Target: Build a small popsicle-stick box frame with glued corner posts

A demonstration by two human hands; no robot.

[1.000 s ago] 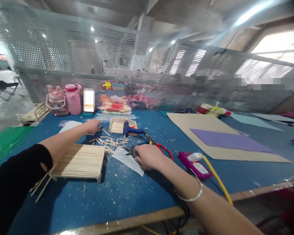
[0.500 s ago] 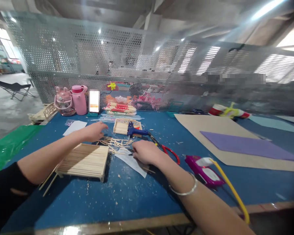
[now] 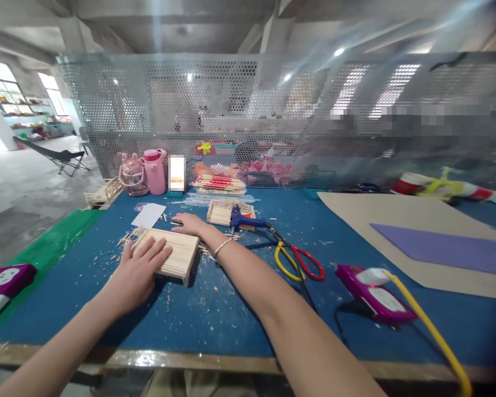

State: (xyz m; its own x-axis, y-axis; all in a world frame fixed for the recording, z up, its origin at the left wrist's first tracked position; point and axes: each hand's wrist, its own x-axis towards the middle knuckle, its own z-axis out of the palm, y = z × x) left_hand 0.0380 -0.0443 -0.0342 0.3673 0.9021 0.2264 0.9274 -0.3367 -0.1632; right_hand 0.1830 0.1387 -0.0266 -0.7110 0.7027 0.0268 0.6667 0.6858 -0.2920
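- Left hand (image 3: 137,274), fingers spread, lies over the panel's (image 3: 179,251) left end; right hand (image 3: 191,225) reaches beyond it, grip unclear.
- Panel's visible rows look finished; loose sticks (image 3: 126,237) seem left over.
- Glue gun (image 3: 248,220), by a small tray (image 3: 219,213), and coloured handles (image 3: 298,260) crowd the counter (image 3: 231,325) near the right forearm (image 3: 268,286).

Left of centre, the left hand (image 3: 137,271) lies spread on the stick panel (image 3: 181,252); just beyond, the right hand (image 3: 191,224). Purple sheet (image 3: 446,249) at right.
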